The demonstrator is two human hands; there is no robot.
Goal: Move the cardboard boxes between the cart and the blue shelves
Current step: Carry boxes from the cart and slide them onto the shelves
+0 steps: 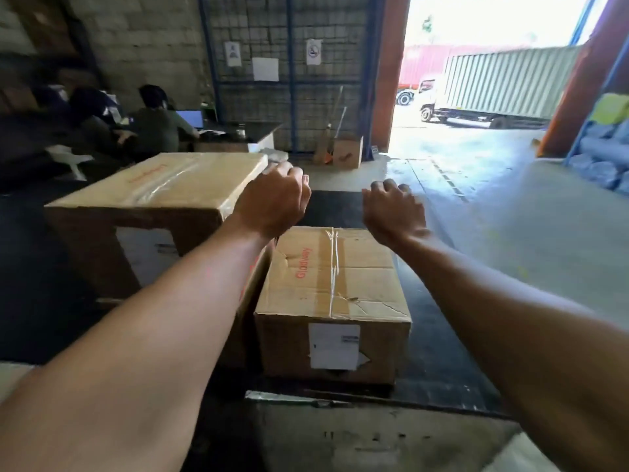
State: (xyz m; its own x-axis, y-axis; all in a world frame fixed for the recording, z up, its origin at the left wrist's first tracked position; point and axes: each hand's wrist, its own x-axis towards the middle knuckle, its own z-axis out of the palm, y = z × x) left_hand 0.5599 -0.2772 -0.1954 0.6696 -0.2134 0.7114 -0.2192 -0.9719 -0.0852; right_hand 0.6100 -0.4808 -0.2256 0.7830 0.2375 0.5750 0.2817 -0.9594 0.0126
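both arms reach out over the boxes. the left hand [272, 199] hangs by the far right corner of the big cardboard box [153, 189], and i cannot tell if it touches it. the right hand [393, 212] is in the air past the far end of the small cardboard box [332, 284]. both hands have loosely bent fingers and hold nothing. i think they are going for a box, one hand on each side so it lifts level.

the small box sits low on a flat black platform [439, 352], maybe the cart, just right of the big one. it is brown, dented and creased on top, with thin white string down the middle and a white label on its near side. the big box is taller and smooth, with shiny clear tape. a blue shelf post [580, 131] stands far right, with soft wrapped bundles [602, 158] beside it.
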